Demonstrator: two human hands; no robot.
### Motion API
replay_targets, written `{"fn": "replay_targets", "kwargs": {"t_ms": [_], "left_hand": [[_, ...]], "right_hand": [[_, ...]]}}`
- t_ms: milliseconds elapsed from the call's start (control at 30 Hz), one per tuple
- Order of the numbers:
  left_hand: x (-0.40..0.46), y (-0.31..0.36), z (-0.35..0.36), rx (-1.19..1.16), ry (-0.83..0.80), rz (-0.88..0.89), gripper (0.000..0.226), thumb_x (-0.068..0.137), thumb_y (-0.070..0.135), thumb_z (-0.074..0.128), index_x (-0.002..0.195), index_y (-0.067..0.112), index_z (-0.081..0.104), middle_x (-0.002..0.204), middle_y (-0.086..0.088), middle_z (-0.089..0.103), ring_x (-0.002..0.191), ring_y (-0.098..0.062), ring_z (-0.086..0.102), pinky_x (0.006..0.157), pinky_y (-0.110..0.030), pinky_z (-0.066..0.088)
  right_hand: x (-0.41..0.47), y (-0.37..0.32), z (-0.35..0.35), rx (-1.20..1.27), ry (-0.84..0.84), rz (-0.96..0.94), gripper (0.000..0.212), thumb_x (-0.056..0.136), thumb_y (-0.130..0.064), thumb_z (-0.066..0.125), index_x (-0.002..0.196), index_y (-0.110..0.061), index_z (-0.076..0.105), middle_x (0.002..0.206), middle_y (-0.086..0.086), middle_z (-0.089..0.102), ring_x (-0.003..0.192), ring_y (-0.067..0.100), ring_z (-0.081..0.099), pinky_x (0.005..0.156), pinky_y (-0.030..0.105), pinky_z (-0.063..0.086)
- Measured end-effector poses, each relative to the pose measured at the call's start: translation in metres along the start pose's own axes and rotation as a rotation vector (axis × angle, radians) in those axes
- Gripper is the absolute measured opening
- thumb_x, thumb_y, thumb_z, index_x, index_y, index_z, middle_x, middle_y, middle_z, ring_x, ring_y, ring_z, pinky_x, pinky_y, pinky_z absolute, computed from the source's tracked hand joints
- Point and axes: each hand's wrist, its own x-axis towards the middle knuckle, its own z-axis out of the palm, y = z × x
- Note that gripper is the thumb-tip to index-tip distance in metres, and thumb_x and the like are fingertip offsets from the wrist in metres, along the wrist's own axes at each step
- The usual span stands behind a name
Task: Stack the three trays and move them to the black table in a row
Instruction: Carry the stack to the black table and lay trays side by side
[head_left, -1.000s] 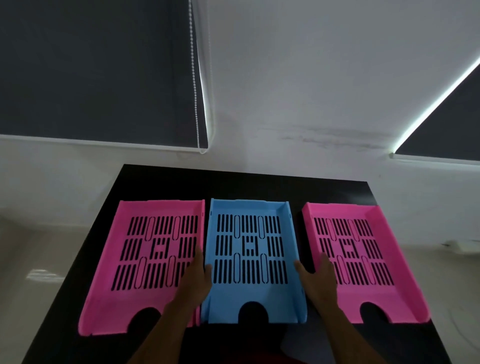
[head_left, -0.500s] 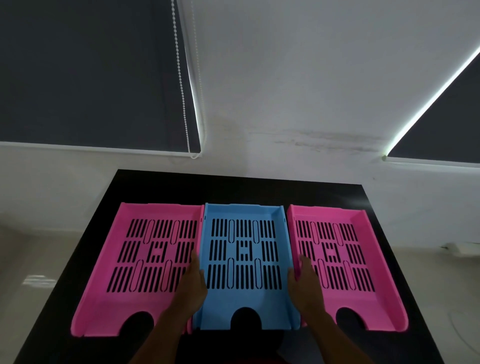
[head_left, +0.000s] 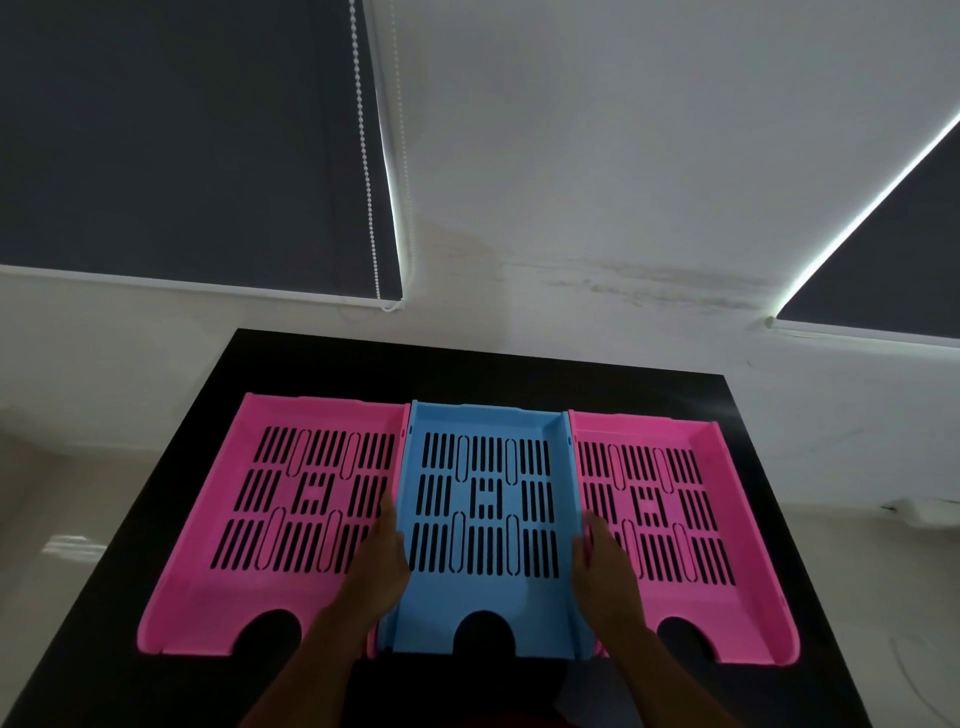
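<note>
Three slotted trays lie side by side, walls touching, on the black table (head_left: 322, 364): a left pink tray (head_left: 249, 582), a blue tray (head_left: 485, 587) in the middle and a right pink tray (head_left: 727, 603). My left hand (head_left: 379, 571) sits over the seam between the left pink tray and the blue tray, thumb on the blue tray's left wall. Over the other seam my right hand (head_left: 605, 569) has its fingers on the right pink tray's left wall and its thumb at the blue tray's right wall.
The table stands against a white wall (head_left: 571, 182) with dark window blinds at the left (head_left: 182, 140) and right (head_left: 893, 260). A bead cord (head_left: 366, 171) hangs beside the left blind. Pale floor shows on both sides of the table.
The right pink tray has slid left with my right hand until it touches the blue tray, closing the gap. My left hand has stayed on the left seam.
</note>
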Motion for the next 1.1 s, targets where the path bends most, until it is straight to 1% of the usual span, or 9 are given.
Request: {"fn": "replay_targets", "kwargs": {"t_ms": [133, 300, 367, 433, 533, 633, 700, 900, 1100], "left_hand": [[0.004, -0.001, 0.000, -0.005, 0.003, -0.002, 0.080, 0.102, 0.008, 0.044, 0.158, 0.019, -0.011, 0.118, -0.037, 0.061, 0.056, -0.009, 0.055, 0.046, -0.016, 0.041], [0.011, -0.001, 0.000, -0.003, 0.007, -0.022, 0.080, 0.101, 0.007, 0.046, 0.159, 0.020, -0.009, 0.077, -0.010, 0.057, 0.042, -0.008, 0.044, 0.041, -0.017, 0.043], [0.015, 0.001, -0.001, -0.027, -0.007, -0.021, 0.081, 0.101, 0.007, 0.045, 0.158, 0.022, -0.009, 0.104, -0.028, 0.065, 0.052, -0.009, 0.059, 0.049, -0.019, 0.052], [0.019, 0.005, -0.002, -0.038, -0.007, 0.001, 0.080, 0.101, 0.006, 0.044, 0.158, 0.023, -0.010, 0.134, -0.038, 0.051, 0.096, -0.034, 0.071, 0.082, -0.042, 0.061], [0.027, 0.012, -0.003, -0.010, -0.021, 0.016, 0.079, 0.101, 0.007, 0.042, 0.157, 0.024, -0.012, 0.146, -0.035, 0.044, 0.125, -0.057, 0.046, 0.103, -0.060, 0.043], [0.036, 0.019, -0.005, 0.009, -0.029, 0.014, 0.078, 0.102, 0.007, 0.041, 0.158, 0.022, -0.011, 0.147, -0.036, 0.042, 0.117, -0.051, 0.058, 0.098, -0.052, 0.051], [0.045, 0.026, -0.007, 0.018, -0.035, 0.008, 0.080, 0.101, 0.006, 0.043, 0.157, 0.022, -0.012, 0.138, -0.041, 0.046, 0.087, -0.030, 0.071, 0.078, -0.035, 0.060], [0.070, 0.046, -0.009, 0.021, -0.079, 0.027, 0.087, 0.098, -0.001, 0.042, 0.155, 0.021, -0.020, 0.165, -0.024, 0.010, 0.136, -0.047, 0.043, 0.111, -0.054, 0.041], [0.086, 0.050, -0.008, 0.018, -0.043, 0.006, 0.090, 0.097, -0.003, 0.045, 0.156, 0.021, -0.019, 0.164, -0.026, 0.015, 0.103, -0.035, 0.068, 0.085, -0.040, 0.060]], "right_hand": [[0.001, -0.001, -0.001, -0.023, 0.017, -0.010, 0.032, 0.105, -0.019, 0.047, 0.136, -0.011, 0.051, 0.065, -0.001, 0.056, 0.048, 0.004, 0.050, 0.042, 0.012, 0.044], [0.005, -0.001, -0.002, -0.021, 0.022, -0.006, 0.028, 0.104, -0.018, 0.048, 0.132, -0.013, 0.053, 0.066, 0.003, 0.060, 0.049, 0.006, 0.053, 0.043, 0.017, 0.050], [0.008, -0.002, -0.003, -0.018, 0.028, 0.000, 0.027, 0.104, -0.017, 0.047, 0.131, -0.013, 0.053, 0.065, 0.003, 0.060, 0.049, 0.007, 0.053, 0.043, 0.018, 0.049], [0.012, -0.003, -0.004, -0.013, 0.029, 0.011, 0.027, 0.104, -0.017, 0.047, 0.130, -0.013, 0.053, 0.064, 0.002, 0.058, 0.048, 0.007, 0.052, 0.043, 0.017, 0.048], [0.019, -0.006, -0.007, -0.008, 0.029, 0.024, 0.026, 0.104, -0.015, 0.048, 0.129, -0.013, 0.054, 0.064, 0.000, 0.058, 0.048, 0.006, 0.052, 0.042, 0.017, 0.048], [0.030, -0.009, -0.009, -0.002, 0.023, 0.027, 0.024, 0.104, -0.016, 0.047, 0.128, -0.014, 0.053, 0.066, 0.003, 0.060, 0.048, 0.008, 0.052, 0.043, 0.020, 0.049], [0.038, -0.010, -0.011, -0.001, 0.013, 0.039, 0.022, 0.105, -0.017, 0.046, 0.126, -0.014, 0.054, 0.069, 0.009, 0.064, 0.048, 0.008, 0.052, 0.043, 0.022, 0.049], [0.065, -0.019, -0.016, -0.016, 0.027, 0.088, 0.025, 0.105, -0.014, 0.045, 0.129, -0.013, 0.053, 0.070, 0.003, 0.064, 0.044, 0.003, 0.054, 0.038, 0.012, 0.043], [0.079, -0.027, -0.017, -0.002, 0.012, 0.135, 0.027, 0.104, -0.013, 0.045, 0.131, -0.014, 0.050, 0.083, 0.012, 0.070, 0.059, 0.026, 0.067, 0.050, 0.030, 0.057]]}}
